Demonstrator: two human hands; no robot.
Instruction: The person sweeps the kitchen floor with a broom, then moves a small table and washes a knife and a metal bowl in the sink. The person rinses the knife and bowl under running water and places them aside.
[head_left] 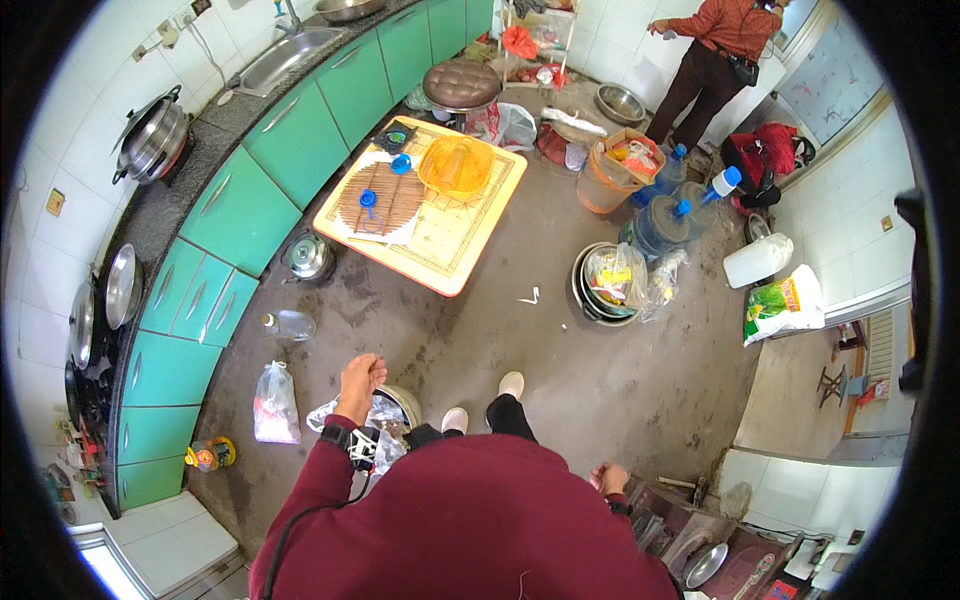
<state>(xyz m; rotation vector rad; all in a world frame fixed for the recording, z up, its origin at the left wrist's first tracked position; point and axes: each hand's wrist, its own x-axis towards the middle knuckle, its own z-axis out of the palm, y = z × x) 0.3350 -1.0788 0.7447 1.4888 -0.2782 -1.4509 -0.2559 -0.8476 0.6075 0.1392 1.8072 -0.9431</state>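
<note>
My left hand point(362, 384) hangs in front of me with its fingers loosely curled, and no object shows in it. Below it, on the floor, stands a round bin point(404, 402) holding clear plastic bags. My right hand point(608, 478) is low at my right side, small and partly turned away. Its fingers look curled, with nothing seen in them. Close to that hand is a cluttered dark surface with a metal dish point(706, 566). Left of my left hand are a knotted plastic bag point(276, 404) and a clear bottle point(290, 325) lying on its side.
Ahead stands a low yellow table point(440, 262) with a yellow basket point(456, 166) and a round slatted mat point(383, 205). A kettle point(309, 257) sits beside green cabinets point(245, 215). Stacked basins point(606, 288) and water bottles point(657, 227) are right. Another person point(708, 70) stands far right.
</note>
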